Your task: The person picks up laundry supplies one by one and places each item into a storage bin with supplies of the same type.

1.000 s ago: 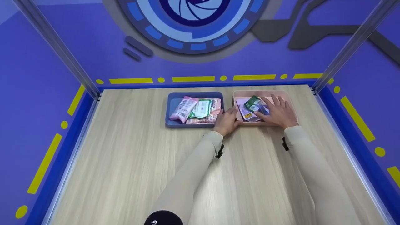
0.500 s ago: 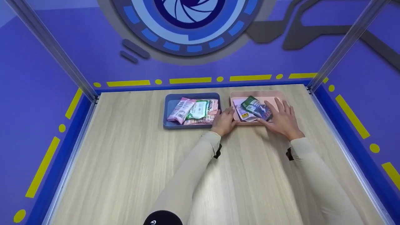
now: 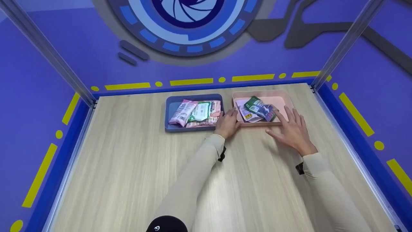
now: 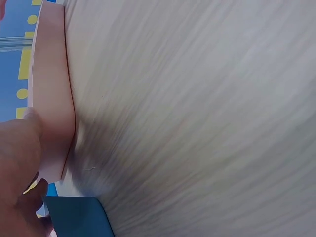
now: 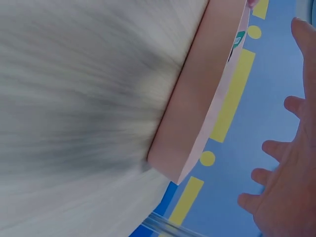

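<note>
At the left near corner of the pink tray (image 3: 283,100), my left hand (image 3: 227,125) grips the wall, thumb on the front side and fingers in the gap beside the blue tray (image 3: 172,106). The thumb (image 4: 32,121) shows against the tray wall in the left wrist view. My right hand (image 3: 293,133) hovers by the tray's right near corner, fingers spread and holding nothing. Inside the pink tray, a green and purple packet (image 3: 259,108) lies across a pale purple packet (image 3: 246,111), partly covering it.
In the blue tray lie a pink and white packet (image 3: 182,112), a green and white packet (image 3: 200,111) and pink packets (image 3: 206,121) partly beneath. Both trays stand near the back of the wooden table (image 3: 135,167), with blue walls (image 3: 48,96) on three sides.
My right hand has lifted off the green and purple packet and drawn back toward me, past the tray's front rim. The left hand stays at the pink tray's corner. The head view shifts slightly.
</note>
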`<act>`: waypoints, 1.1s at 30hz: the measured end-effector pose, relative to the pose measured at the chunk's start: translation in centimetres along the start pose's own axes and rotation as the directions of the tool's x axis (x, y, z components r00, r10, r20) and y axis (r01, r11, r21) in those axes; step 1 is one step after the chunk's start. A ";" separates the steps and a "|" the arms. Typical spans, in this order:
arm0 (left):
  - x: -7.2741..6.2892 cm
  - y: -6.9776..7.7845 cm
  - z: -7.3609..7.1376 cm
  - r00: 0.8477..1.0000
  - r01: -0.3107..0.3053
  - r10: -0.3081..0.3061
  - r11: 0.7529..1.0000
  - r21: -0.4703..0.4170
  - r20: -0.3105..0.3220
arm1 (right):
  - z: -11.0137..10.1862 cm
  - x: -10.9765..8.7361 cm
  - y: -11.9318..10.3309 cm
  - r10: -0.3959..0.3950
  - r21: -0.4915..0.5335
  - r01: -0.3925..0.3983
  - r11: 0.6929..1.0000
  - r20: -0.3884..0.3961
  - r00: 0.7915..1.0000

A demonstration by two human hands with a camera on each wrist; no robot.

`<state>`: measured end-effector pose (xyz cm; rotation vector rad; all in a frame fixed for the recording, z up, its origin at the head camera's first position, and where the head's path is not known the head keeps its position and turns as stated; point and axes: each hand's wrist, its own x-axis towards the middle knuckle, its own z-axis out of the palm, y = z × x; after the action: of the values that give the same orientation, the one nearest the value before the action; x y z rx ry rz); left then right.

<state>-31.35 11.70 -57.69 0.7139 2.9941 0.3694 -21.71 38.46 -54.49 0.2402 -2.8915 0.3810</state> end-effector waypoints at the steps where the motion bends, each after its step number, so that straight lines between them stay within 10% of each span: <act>1: 0.0 0.0 -0.1 1.000 0.001 -0.001 1.000 0.004 -0.001 | 0.0 -0.2 -0.1 -0.001 0.000 0.001 1.000 0.003 1.000; 22: -0.2 0.0 0.0 1.000 0.001 -0.001 1.000 0.022 0.005 | 0.8 -4.0 -1.4 0.009 -0.001 -0.009 1.000 0.029 1.000; 33: -0.7 -0.1 -0.5 0.991 -0.095 0.093 0.995 -0.014 -0.098 | 1.1 -4.7 -1.7 0.005 -0.015 -0.004 1.000 0.054 0.999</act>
<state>-30.80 11.19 -57.27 0.8622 3.0499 0.4485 -17.03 37.21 -56.23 0.2454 -2.9470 0.3597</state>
